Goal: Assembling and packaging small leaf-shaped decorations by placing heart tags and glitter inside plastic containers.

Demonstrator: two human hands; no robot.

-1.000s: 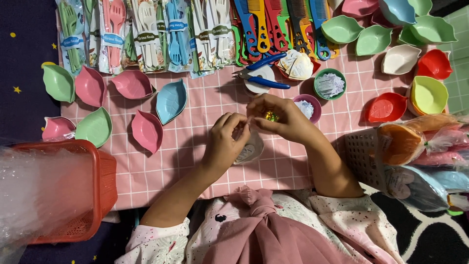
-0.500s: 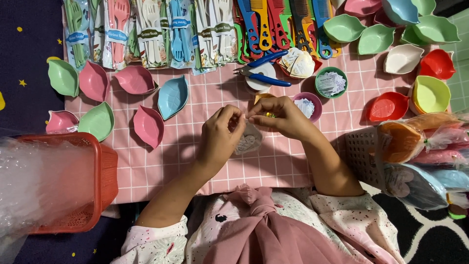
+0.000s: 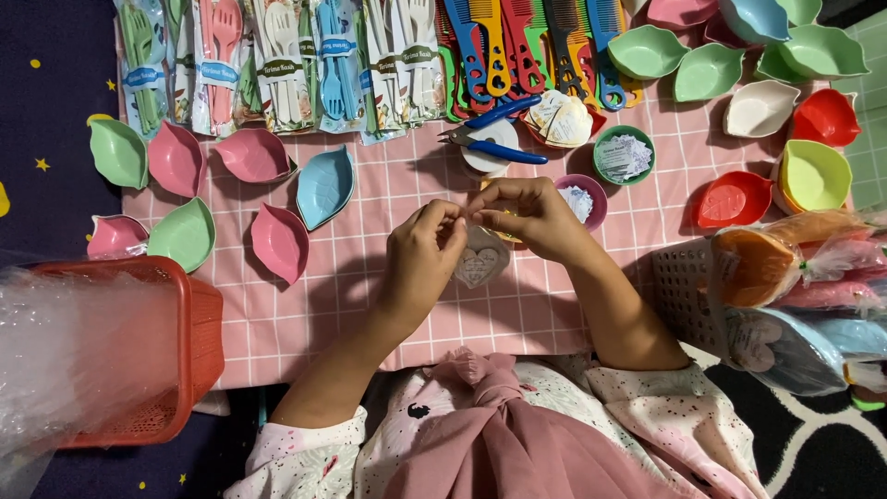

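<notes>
Item: small clear packet with a heart-shaped card (image 3: 481, 257), hanging below the fingertips at the centre of the pink checked cloth (image 3: 388, 199). Left hand (image 3: 423, 259) and right hand (image 3: 527, 214) meet above it, fingertips pressed together and pinching its top edge, apparently with a thin gold tie; the tie is too small to tell for sure. The packet is held up off the cloth, which leaves both thumbs free to work at its neck.

Within reach, just beyond the hands: blue-handled pliers (image 3: 490, 146) resting on a white roll; a green round tub (image 3: 624, 155) and a purple round tub (image 3: 584, 199) holding small white paper slips; a red dish of heart-shaped cards (image 3: 558, 118).

Far edge: row of clear sleeves of plastic cutlery (image 3: 277, 60), each with a paper band across the middle, green, pink, white and blue; coloured combs (image 3: 531, 42) beside them.

Left and upper right: leaf-shaped bowls (image 3: 323, 185), laid singly, pink, green, blue, red and white.

Left near edge: red basket (image 3: 189, 346) stuffed with clear film.

Right: finished bowls wrapped in clear bags (image 3: 785, 268), stacked on a grey basket.
</notes>
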